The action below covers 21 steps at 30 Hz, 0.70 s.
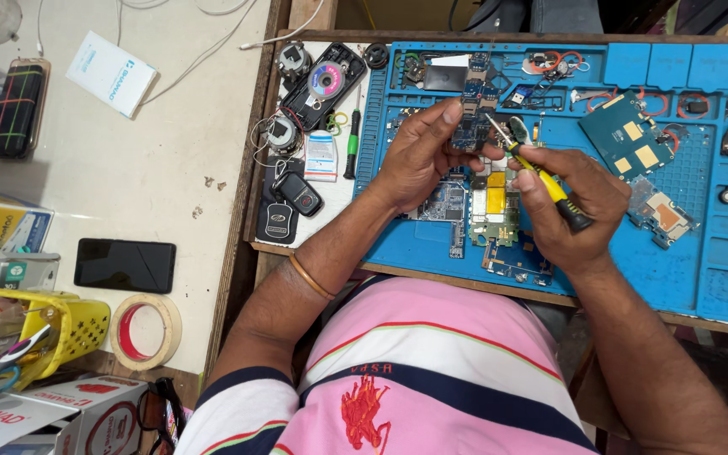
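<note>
My left hand (414,160) pinches the small circuit board (470,135) by its edges above the blue mat (684,270), light, stiff and probably fragile, while my right hand (570,198) grips the yellow-handled tool (541,179), tip touching it

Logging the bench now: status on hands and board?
Left hand holds small circuit board. Right hand holds yellow-handled tool, tip at board. Nothing between.
</note>
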Each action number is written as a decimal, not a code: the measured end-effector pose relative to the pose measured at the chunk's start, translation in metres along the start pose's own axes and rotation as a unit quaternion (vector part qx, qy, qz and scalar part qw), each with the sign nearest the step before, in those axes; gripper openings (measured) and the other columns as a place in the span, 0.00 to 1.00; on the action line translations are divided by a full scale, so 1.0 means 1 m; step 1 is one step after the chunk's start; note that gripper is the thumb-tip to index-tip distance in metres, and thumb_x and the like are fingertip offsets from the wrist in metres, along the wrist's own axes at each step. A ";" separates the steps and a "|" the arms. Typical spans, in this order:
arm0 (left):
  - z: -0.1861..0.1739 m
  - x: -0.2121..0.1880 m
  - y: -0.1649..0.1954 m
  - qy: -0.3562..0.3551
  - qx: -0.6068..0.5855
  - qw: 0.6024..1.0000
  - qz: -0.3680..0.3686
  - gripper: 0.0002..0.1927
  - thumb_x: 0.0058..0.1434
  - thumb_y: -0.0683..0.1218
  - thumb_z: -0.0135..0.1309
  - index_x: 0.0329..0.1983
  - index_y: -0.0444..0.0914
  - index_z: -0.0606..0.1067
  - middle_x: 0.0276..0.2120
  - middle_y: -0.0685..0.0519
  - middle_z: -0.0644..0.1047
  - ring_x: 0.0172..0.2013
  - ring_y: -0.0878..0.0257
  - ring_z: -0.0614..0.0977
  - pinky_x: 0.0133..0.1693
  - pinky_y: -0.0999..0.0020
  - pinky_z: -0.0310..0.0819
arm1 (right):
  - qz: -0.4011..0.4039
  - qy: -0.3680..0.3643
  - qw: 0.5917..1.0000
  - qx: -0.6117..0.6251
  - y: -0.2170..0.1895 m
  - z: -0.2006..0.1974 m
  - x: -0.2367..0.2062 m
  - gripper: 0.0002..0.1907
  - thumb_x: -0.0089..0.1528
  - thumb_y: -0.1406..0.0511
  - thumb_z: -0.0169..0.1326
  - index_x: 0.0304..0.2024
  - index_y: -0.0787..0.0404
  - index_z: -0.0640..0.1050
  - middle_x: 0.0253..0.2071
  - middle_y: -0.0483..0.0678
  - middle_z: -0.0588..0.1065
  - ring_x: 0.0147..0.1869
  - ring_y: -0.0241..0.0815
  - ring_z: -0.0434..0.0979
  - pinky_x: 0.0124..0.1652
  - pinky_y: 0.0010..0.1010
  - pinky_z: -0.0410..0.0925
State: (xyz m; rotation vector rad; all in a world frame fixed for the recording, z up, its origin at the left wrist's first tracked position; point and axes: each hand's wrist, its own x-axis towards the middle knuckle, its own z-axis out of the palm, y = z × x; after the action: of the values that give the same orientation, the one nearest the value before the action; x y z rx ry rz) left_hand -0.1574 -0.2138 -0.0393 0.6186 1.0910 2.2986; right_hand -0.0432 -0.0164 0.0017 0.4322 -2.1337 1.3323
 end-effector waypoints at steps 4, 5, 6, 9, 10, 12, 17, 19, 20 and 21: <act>0.001 -0.001 0.001 -0.004 0.006 1.000 -0.009 0.22 0.77 0.58 0.47 0.60 0.36 0.75 0.49 0.47 0.82 0.48 0.58 0.86 0.46 0.63 0.84 | 0.009 -0.009 1.000 0.004 -0.002 -0.002 0.000 0.10 0.71 0.70 0.60 0.54 0.67 0.80 0.43 0.53 0.82 0.46 0.40 0.84 0.48 0.25 0.74; 0.001 -0.001 0.001 -0.006 0.013 1.000 -0.007 0.23 0.78 0.58 0.47 0.61 0.36 0.74 0.49 0.47 0.82 0.48 0.58 0.85 0.47 0.62 0.85 | 0.017 -0.012 1.000 0.011 -0.003 -0.002 0.001 0.10 0.71 0.70 0.59 0.54 0.67 0.80 0.42 0.53 0.82 0.45 0.40 0.84 0.47 0.25 0.74; 0.002 -0.001 0.002 -0.006 0.013 1.000 -0.010 0.23 0.77 0.57 0.48 0.63 0.37 0.73 0.50 0.47 0.82 0.49 0.58 0.85 0.47 0.63 0.84 | 0.019 -0.010 1.000 0.012 -0.003 -0.002 0.001 0.09 0.71 0.70 0.59 0.54 0.67 0.80 0.42 0.53 0.82 0.45 0.39 0.84 0.47 0.25 0.74; 0.003 -0.002 0.006 -0.006 0.021 1.000 -0.015 0.25 0.75 0.56 0.51 0.69 0.38 0.70 0.53 0.48 0.80 0.51 0.59 0.84 0.50 0.63 0.84 | 0.022 -0.003 1.000 0.012 -0.005 -0.001 0.004 0.08 0.72 0.70 0.58 0.52 0.67 0.81 0.41 0.52 0.82 0.44 0.39 0.84 0.46 0.24 0.74; 0.004 -0.002 0.007 -0.005 0.024 1.000 -0.017 0.27 0.75 0.56 0.52 0.71 0.38 0.69 0.54 0.48 0.80 0.52 0.59 0.84 0.51 0.63 0.83 | 0.024 -0.001 1.000 0.010 -0.006 -0.001 0.005 0.07 0.72 0.70 0.57 0.51 0.67 0.81 0.41 0.52 0.82 0.44 0.38 0.84 0.46 0.24 0.74; 0.003 -0.001 0.009 -0.009 0.032 0.999 -0.020 0.28 0.75 0.55 0.53 0.73 0.38 0.67 0.55 0.49 0.79 0.53 0.60 0.83 0.53 0.63 0.83 | 0.026 0.003 1.000 0.009 -0.006 0.000 0.006 0.07 0.72 0.71 0.56 0.51 0.68 0.80 0.41 0.53 0.81 0.44 0.38 0.84 0.46 0.24 0.74; 0.002 0.002 0.007 -0.015 0.041 0.999 -0.017 0.29 0.74 0.55 0.54 0.73 0.38 0.67 0.57 0.48 0.79 0.57 0.60 0.81 0.56 0.61 0.82 | 0.051 -0.011 0.996 0.075 -0.002 0.000 0.005 0.09 0.71 0.71 0.55 0.52 0.68 0.80 0.40 0.54 0.81 0.42 0.37 0.83 0.43 0.23 0.74; 0.002 0.002 0.006 -0.016 0.049 0.999 -0.011 0.30 0.74 0.56 0.55 0.73 0.38 0.66 0.57 0.48 0.79 0.57 0.60 0.81 0.56 0.61 0.82 | 0.047 -0.003 0.996 0.078 0.001 0.001 0.004 0.09 0.71 0.72 0.54 0.53 0.68 0.80 0.41 0.54 0.81 0.42 0.37 0.83 0.43 0.23 0.75; 0.002 0.001 0.006 -0.017 0.053 0.998 -0.008 0.31 0.73 0.56 0.55 0.74 0.38 0.66 0.58 0.48 0.78 0.57 0.60 0.81 0.56 0.61 0.82 | 0.045 0.001 0.996 0.080 0.002 0.002 0.004 0.09 0.71 0.72 0.54 0.53 0.69 0.80 0.41 0.54 0.81 0.42 0.37 0.83 0.43 0.23 0.75; 0.002 0.001 0.007 -0.018 0.058 0.998 -0.008 0.31 0.73 0.56 0.55 0.74 0.39 0.65 0.58 0.48 0.78 0.57 0.59 0.81 0.56 0.61 0.81 | 0.047 0.006 0.996 0.077 0.003 0.002 0.004 0.09 0.72 0.72 0.54 0.53 0.69 0.80 0.42 0.54 0.81 0.43 0.37 0.83 0.44 0.23 0.75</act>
State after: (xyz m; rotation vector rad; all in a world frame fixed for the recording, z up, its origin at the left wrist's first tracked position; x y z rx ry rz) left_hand -0.1584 -0.2153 -0.0325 0.6910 1.2144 2.2132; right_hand -0.0486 -0.0170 0.0010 0.3885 -2.0712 1.5561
